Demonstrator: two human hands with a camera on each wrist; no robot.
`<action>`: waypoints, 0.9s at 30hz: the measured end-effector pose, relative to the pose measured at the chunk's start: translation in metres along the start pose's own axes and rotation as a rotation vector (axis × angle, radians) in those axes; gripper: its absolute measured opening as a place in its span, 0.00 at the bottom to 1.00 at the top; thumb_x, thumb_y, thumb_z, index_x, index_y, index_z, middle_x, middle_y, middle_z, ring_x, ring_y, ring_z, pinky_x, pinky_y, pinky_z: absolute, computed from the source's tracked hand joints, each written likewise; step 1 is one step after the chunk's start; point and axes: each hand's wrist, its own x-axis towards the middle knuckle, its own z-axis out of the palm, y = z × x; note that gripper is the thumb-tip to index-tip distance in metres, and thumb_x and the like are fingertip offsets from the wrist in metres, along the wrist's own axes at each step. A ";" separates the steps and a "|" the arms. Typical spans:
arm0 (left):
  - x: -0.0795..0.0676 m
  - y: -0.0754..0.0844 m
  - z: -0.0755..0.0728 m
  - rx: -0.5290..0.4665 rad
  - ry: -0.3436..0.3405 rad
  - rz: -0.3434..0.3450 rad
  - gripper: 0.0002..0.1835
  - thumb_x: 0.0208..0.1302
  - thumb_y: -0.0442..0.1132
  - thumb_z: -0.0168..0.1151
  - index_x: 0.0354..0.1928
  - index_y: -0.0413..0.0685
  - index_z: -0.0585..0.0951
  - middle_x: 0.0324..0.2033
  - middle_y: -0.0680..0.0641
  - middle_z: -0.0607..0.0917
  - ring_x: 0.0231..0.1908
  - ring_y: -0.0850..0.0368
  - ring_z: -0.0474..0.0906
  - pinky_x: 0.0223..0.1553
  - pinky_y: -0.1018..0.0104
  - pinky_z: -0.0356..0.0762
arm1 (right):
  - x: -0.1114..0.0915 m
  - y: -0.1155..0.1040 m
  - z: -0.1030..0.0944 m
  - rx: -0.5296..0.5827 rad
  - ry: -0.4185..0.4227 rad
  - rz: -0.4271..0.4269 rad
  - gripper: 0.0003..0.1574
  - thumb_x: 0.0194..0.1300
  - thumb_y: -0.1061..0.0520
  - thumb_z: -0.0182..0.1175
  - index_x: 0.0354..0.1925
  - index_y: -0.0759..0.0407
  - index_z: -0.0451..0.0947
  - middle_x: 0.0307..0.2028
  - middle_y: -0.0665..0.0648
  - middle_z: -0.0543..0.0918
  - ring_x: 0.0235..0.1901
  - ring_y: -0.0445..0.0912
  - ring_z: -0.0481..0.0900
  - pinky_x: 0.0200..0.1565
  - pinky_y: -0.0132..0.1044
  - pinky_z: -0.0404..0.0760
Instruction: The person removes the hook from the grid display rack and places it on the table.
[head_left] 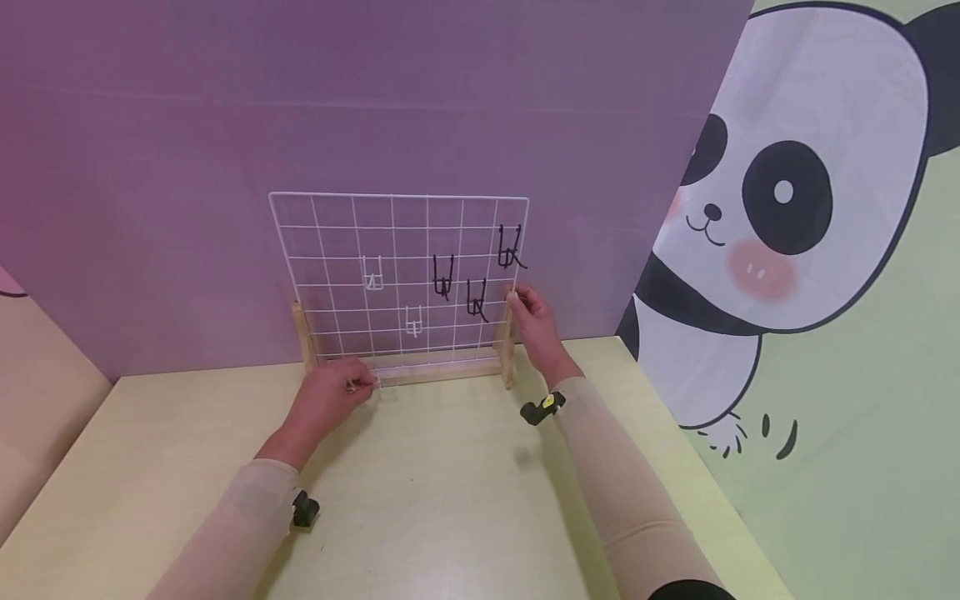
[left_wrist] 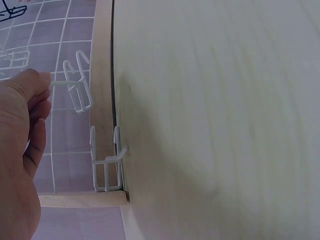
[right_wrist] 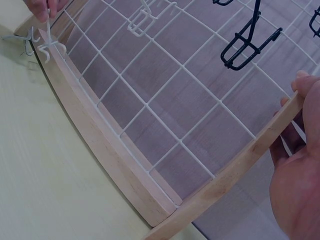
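A white wire grid panel (head_left: 408,196) stands upright in a wooden stand (head_left: 442,368). My left hand (head_left: 333,392) pinches the stem of a white wire hook (left_wrist: 79,90) in front of the grid's lower left part. Below it, by the stand's base bar, is a second white hook (left_wrist: 106,172). My right hand (head_left: 536,321) grips the stand's right wooden upright (right_wrist: 240,165), thumb in front and fingers behind. Two white hooks, upper (head_left: 372,275) and lower (head_left: 413,322), hang on the grid. Three black hooks, middle (head_left: 443,279), lower (head_left: 476,302) and upper (head_left: 508,248), hang toward its right.
The stand rests at the back of a pale wooden table (head_left: 420,492), against a purple wall (head_left: 405,67). To the right, a panda picture (head_left: 787,208) covers part of a green wall.
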 end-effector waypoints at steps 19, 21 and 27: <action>-0.003 -0.011 0.006 -0.001 -0.030 0.021 0.08 0.63 0.25 0.78 0.34 0.45 0.91 0.32 0.53 0.88 0.36 0.53 0.83 0.42 0.51 0.88 | -0.002 0.000 0.000 -0.009 -0.002 0.008 0.23 0.89 0.50 0.55 0.72 0.59 0.77 0.67 0.61 0.81 0.71 0.54 0.75 0.80 0.54 0.66; -0.003 -0.012 0.006 -0.004 -0.042 0.013 0.07 0.63 0.25 0.78 0.34 0.45 0.91 0.32 0.52 0.87 0.36 0.52 0.82 0.42 0.51 0.88 | -0.002 0.000 0.000 -0.006 -0.003 0.003 0.23 0.89 0.50 0.55 0.72 0.60 0.77 0.68 0.62 0.81 0.71 0.55 0.75 0.80 0.54 0.66; -0.003 -0.014 0.006 0.000 -0.062 0.009 0.08 0.64 0.26 0.78 0.34 0.46 0.90 0.32 0.53 0.87 0.36 0.54 0.80 0.41 0.54 0.87 | -0.002 -0.001 0.001 -0.009 -0.003 0.004 0.24 0.89 0.49 0.56 0.72 0.59 0.77 0.67 0.60 0.81 0.71 0.54 0.75 0.79 0.54 0.66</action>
